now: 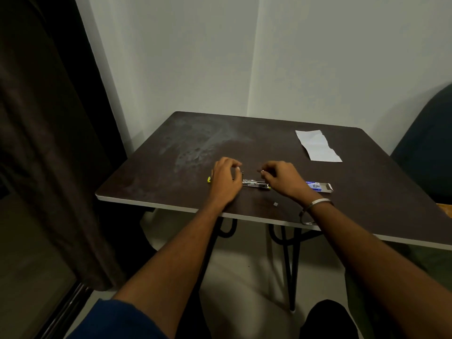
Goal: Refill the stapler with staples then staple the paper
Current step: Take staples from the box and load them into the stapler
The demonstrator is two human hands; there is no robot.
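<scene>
Left hand curls over the opened stapler on the table; right hand pinches something tiny, unidentifiable.

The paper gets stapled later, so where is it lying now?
In the head view the paper lies flat at the table's far right, beyond the staple box and clear of both hands.

Bench: dark matt laminate look, dull scuffed grey patch toward 11 o'clock, pale edge band. Stapler: shiny bare metal channel, yellow plastic tips; paper at 2 o'clock is matt white, slightly creased. Bangle polished metal, curtain dark matt cloth.
</scene>
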